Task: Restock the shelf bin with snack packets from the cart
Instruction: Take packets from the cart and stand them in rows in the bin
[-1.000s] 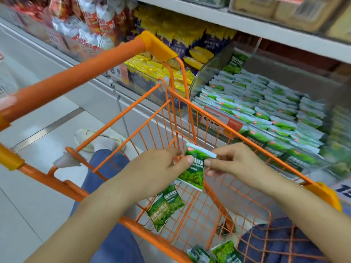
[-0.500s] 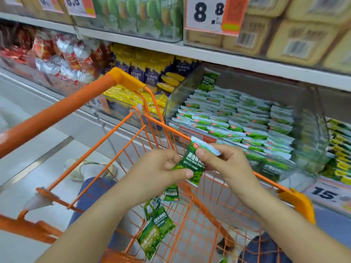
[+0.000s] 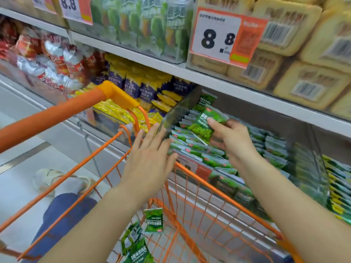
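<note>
Presently, right hand (image 3: 232, 140) pinching a flat glossy green snack packet (image 3: 206, 122) over the clear rigid shelf bin (image 3: 177, 112), left hand (image 3: 150, 158) released with straight fingers above the orange wire-mesh cart (image 3: 218, 198), loose crinkled packets (image 3: 153, 221) inside.

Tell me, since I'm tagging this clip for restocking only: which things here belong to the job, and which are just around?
Part of the job:
- green packet held by right hand
- left hand, held open
- shelf bin of green packets
- orange cart
- spare green packets in it

Just around:
- yellow snacks
- red packets
- price tag
- tan boxes
</note>
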Demonstrator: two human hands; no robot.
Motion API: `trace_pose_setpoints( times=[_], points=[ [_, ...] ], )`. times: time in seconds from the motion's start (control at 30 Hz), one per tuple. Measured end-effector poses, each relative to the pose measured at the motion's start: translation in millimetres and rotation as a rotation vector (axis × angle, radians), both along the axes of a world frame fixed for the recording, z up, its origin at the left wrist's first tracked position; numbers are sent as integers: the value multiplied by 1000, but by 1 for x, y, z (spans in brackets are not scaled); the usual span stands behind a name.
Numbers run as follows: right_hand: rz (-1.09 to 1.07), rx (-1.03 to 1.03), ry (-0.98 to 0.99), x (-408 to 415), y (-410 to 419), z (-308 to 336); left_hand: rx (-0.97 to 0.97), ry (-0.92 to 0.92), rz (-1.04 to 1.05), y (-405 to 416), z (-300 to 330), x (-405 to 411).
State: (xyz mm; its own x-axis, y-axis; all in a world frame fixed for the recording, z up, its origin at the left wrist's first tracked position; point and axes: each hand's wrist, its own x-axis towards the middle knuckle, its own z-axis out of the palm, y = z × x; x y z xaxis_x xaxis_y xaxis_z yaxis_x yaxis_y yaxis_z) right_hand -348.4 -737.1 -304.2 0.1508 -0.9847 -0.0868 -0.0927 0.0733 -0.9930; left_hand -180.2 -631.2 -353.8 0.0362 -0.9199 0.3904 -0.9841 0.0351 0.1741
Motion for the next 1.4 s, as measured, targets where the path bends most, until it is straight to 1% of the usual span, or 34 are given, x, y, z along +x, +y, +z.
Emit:
trace_pose_setpoints(
  times=[0.07,0.13,0.2,0.27,0.3,0.37,0.47,0.5,0.57,0.6,0.63,0.77,0.87,0.9,0.97,1.03,1.07,1.1,1.13,1.17,1.23,1.27,1.3,1.33,1.4],
  points=[
    [-94,76,7,9,-34,-6,13,-31,16,-1,-9,-1],
    [-144,79,109,14,-67,-14,-20,-33,27,-3,-14,-6],
    [-153,51,177,20,-94,-20,-31,-6,41,-4,-15,-9],
    [-152,-32,182,25,-120,-23,-42,13,50,-6,-16,-9],
    [-162,-70,225,29,-133,-23,-48,24,51,-7,-16,-8],
    [-192,-120,379,40,-151,-21,-31,42,56,-7,-15,-9],
    [-155,-85,452,50,-169,-26,-7,28,55,-7,-15,-9],
    [-131,-80,514,52,-174,-31,-8,22,57,-7,-15,-9],
    [-141,-98,702,52,-176,-41,-18,20,61,-7,-16,-8],
    [-165,-130,761,52,-174,-42,-24,24,61,-7,-16,-8],
    [-185,-139,774,51,-174,-45,-31,27,58,-7,-16,-8],
    [-281,-283,639,45,-153,-40,-21,39,38,-6,-15,-5],
    [-354,-402,413,37,-116,-30,35,57,23,-4,-7,-4],
    [-338,-415,355,33,-95,-25,60,78,9,-2,-1,-2],
    [-184,-478,273,22,-43,-19,120,100,-42,5,13,3],
    [48,-554,247,7,11,-18,155,73,-93,21,34,6],
    [171,-576,258,0,38,-17,189,58,-105,33,44,6],
    [290,-607,316,-4,59,-17,232,29,-106,46,49,7],
    [402,-642,424,-6,77,-18,277,-3,-107,60,48,8],
    [521,-675,574,-5,91,-21,347,-42,-105,74,44,9],
    [798,-718,952,5,112,-31,533,-116,-106,101,27,13],
    [930,-706,1109,13,119,-40,613,-141,-93,110,17,16],
    [1039,-669,1221,21,122,-53,673,-185,-67,117,7,19],
    [1115,-635,1311,30,124,-68,714,-245,-32,120,0,22],
    [1150,-638,1467,48,124,-101,778,-357,22,121,-9,22]
  ],
)
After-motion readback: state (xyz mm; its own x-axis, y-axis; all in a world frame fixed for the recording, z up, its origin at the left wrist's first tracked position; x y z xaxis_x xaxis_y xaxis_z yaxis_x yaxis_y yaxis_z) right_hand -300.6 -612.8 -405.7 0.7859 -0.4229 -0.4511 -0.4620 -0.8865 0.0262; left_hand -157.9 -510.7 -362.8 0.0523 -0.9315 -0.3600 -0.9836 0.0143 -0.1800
